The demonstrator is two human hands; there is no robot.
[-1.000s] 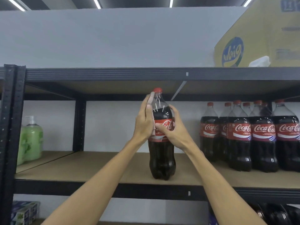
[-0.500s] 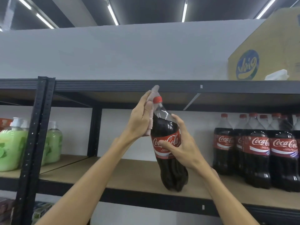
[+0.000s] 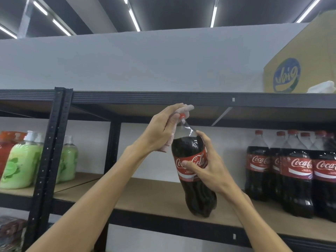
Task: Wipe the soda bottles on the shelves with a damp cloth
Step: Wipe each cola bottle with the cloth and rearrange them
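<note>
Along the middle shelf (image 3: 154,193): cap and neck under the cloth

Soda bottle (image 3: 194,170) sits apart from the row of bottles (image 3: 294,170). It is tipped, cap (image 3: 182,116) leaning left, base near the front of the board. Right hand (image 3: 207,164) grasps it round the red label, thumb across the front, fingers wrapped behind. Left hand (image 3: 160,131) has its fingers curled over a pinkish cloth (image 3: 183,110), pressing it on the cap and down the left side of the neck.

Reading: the top of the bottle is being wiped.
- Right grip should stay firm, as a tilted bottle will likely pivot on its base.
- Better to turn the bottle against the cloth than chase round it with the left hand.
- Work from the cap downward, shoulder next.
- The label band is under the right palm, so that grip must shift before the band gets wiped.
- Upper shelf beam (image 3: 145,98) is close above the left knuckles, so lift with care.

Not made out:
- Left thumb and palm, and most of the cloth, are hidden behind the hand.
- Whether the cloth is damp cannot be told.
- The far side of the bottle is unseen.
- Base resting on the board or just clear of it: cannot tell.
- The row runs off the right edge, count unknown.
- Goods on the lower shelf are blurred
</note>
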